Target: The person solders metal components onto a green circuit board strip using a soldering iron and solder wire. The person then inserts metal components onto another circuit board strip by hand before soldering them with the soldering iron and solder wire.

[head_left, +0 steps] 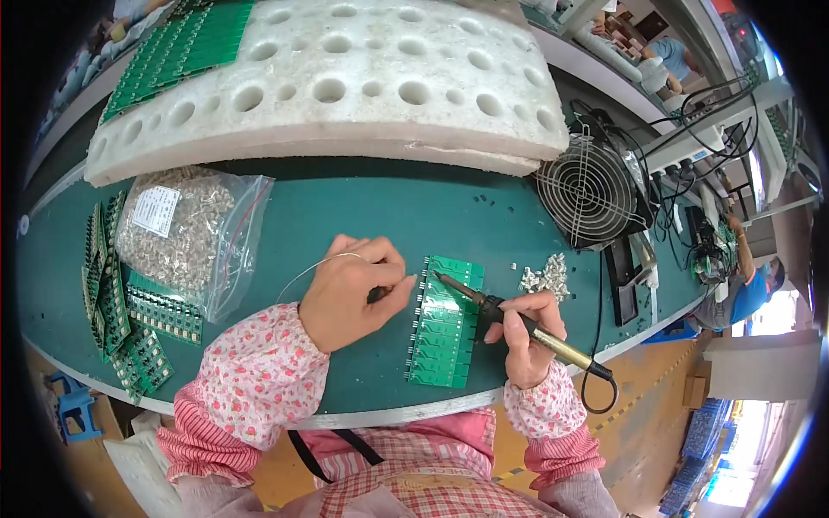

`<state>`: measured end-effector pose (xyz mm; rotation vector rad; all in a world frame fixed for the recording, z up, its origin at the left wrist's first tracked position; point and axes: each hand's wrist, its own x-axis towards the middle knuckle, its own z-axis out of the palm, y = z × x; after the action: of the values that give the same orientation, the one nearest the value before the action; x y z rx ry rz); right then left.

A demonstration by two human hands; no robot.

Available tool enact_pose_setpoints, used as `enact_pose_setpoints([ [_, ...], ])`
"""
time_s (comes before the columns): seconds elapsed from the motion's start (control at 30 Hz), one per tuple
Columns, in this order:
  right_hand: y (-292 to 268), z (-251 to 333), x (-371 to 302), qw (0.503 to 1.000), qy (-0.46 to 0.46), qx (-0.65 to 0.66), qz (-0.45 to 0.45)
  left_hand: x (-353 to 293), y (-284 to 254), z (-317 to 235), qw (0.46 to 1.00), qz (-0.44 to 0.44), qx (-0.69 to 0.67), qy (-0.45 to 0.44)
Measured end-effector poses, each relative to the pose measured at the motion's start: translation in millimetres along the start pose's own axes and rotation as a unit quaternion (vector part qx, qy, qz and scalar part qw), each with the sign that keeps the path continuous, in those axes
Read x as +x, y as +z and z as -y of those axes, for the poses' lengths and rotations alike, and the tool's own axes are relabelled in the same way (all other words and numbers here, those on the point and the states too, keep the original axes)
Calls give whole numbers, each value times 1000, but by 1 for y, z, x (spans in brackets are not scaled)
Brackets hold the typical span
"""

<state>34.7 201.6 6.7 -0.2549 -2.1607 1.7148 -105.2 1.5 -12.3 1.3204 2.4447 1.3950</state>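
A green board panel (446,324) lies flat on the green surface (363,216), just below the picture's middle. The iron (509,319) slants across its upper right part, tip resting on the panel near its top edge. The right hand (528,337), at 3 o'clock of the panel, is closed around the iron's dark grip, with the brass shaft and black cord trailing toward 4 o'clock. The left hand (354,293), at 9 o'clock of the panel, is pinched shut on a thin solder wire (313,266), which loops away toward 10 o'clock; its fingertips sit just beside the panel's left edge. A small heap of metal parts (546,278) lies at 2 o'clock, a round fan (589,192) beyond it. At 9 o'clock sit a clear bag (186,233) of parts and stacked boards (117,302). A white foam tray (345,78) spans 12 o'clock.
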Motion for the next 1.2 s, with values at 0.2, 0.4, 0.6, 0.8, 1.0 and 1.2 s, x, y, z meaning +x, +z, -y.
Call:
enact_pose_setpoints([
  [0.2,-6,-4,-16,998,5,17,-56,-6,3,-8,999,-2,-34,-28],
  [0.4,1,-4,-15,999,10,31,-39,-8,2,-10,999,-2,-20,-24],
  [0.6,2,-2,-13,999,2,27,-26,-7,4,-8,1000,-6,-21,-13],
  [0.8,2,-3,-13,1000,16,10,-20,-5,7,-8,1000,-12,-2,2],
  [1.0,2,-3,-13,1000,15,5,-23,-6,8,-6,1000,-13,12,6],
  [1.2,3,-2,-12,1000,18,12,-16,-6,9,-5,1000,-14,2,14],
])
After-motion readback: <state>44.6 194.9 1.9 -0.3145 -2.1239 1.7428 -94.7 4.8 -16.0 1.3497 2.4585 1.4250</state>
